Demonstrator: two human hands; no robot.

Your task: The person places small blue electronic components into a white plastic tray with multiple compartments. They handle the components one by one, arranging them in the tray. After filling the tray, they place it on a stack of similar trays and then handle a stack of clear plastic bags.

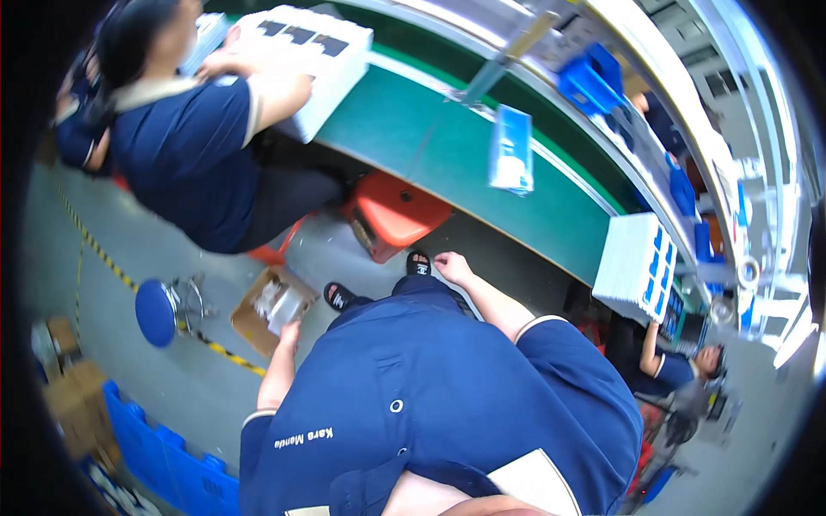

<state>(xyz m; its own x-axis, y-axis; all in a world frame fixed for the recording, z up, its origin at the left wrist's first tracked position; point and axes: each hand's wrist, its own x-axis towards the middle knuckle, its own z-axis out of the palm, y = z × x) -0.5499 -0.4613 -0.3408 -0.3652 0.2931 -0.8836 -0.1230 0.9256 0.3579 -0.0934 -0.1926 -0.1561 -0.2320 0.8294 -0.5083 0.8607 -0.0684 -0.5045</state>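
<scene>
My left hand [291, 334] hangs low at my left side, its fingers closed on the edge of a whitish, see-through plastic piece [291, 307]. That piece overlaps the rim of an open cardboard box [245, 320] on the floor, with more pale plastic inside. Whether it is a bag or a stiff cover is too blurred to tell. On the other side, my right hand [453, 267] is in front of my body near the workbench's edge. Its fingers are loosely bent and a little apart, with nothing visible in them.
A green workbench [387, 116] crosses ahead, bearing a clear-and-blue packet [512, 150] and white stacks [635, 267]. Under it stands an orange stool [397, 215]. A co-worker [185, 155] is at the left beside a blue round stool [156, 312]. Blue crates [168, 456] lie lower left.
</scene>
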